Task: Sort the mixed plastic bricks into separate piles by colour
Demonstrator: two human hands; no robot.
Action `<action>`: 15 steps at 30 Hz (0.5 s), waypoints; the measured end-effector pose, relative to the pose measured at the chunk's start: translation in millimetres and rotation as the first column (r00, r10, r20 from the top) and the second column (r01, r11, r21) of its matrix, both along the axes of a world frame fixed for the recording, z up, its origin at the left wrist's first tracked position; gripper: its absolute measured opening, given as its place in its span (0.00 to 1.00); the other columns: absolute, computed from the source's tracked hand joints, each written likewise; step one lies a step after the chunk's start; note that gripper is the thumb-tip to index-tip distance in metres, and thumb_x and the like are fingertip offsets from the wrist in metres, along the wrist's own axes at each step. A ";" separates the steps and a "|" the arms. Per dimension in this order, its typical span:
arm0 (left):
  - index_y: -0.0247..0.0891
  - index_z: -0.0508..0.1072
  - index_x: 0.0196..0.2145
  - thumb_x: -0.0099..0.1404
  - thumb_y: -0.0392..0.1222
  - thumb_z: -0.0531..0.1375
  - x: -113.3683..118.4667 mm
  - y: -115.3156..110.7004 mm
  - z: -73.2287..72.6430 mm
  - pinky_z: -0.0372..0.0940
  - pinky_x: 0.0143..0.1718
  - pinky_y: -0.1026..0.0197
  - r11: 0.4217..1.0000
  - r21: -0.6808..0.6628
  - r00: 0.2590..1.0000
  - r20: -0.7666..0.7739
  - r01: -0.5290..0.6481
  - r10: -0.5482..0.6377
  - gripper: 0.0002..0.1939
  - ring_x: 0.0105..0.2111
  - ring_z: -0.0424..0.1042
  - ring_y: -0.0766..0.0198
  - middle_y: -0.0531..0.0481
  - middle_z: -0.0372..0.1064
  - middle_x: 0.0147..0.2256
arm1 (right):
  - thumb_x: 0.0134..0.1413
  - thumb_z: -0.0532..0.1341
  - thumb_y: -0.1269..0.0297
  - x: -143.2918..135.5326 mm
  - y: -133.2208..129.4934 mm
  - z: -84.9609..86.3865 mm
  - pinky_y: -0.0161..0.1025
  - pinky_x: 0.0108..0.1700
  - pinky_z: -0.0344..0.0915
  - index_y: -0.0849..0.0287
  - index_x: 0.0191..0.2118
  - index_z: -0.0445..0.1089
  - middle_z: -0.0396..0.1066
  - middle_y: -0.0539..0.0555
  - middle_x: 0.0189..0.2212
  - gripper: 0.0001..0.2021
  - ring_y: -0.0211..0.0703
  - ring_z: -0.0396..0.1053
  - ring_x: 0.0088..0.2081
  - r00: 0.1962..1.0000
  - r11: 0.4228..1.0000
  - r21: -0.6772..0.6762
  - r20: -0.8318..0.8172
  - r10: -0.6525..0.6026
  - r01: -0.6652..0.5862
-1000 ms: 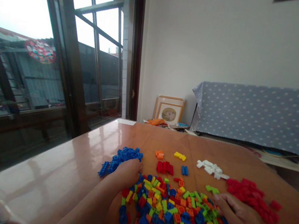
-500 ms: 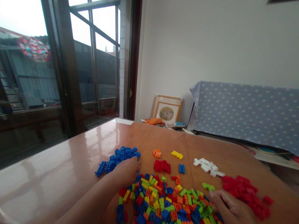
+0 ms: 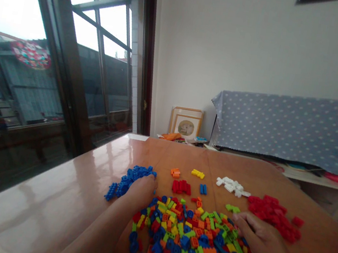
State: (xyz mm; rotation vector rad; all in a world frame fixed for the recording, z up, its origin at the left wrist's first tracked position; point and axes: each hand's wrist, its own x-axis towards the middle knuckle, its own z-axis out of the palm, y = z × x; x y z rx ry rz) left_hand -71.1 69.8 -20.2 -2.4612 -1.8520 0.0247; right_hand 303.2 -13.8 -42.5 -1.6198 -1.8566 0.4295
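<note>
My left hand rests at the right edge of a heap of blue toy bricks. Its fingers are mostly hidden behind the back of the hand, so any grip is out of sight. Over the right side of a large mixed pile of coloured toy bricks is my right hand. Its fingers are curled together, and whatever they hold cannot be made out. Just beyond its fingertips lie a few light green bricks. To its right is a heap of red bricks.
Small groups stand at mid-table: red bricks, blue bricks, orange bricks, yellow bricks and white pieces. The brown table is glossy. A window is at left; a dotted cloth hangs behind.
The view has turned slightly to the right, so everything sits a little further left. Both hands stay almost where they were, beside the same heaps.
</note>
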 end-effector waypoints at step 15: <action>0.37 0.75 0.46 0.67 0.34 0.50 12.3 -10.2 12.3 0.64 0.50 0.60 0.994 0.065 0.965 0.241 0.092 -0.105 0.16 0.48 0.71 0.57 0.42 0.73 0.45 | 0.60 0.53 0.46 -11.7 -11.3 18.7 0.33 0.25 0.59 0.55 0.27 0.71 0.70 0.49 0.20 0.21 0.42 0.66 0.25 0.996 0.998 0.062 -0.089 -0.025 0.031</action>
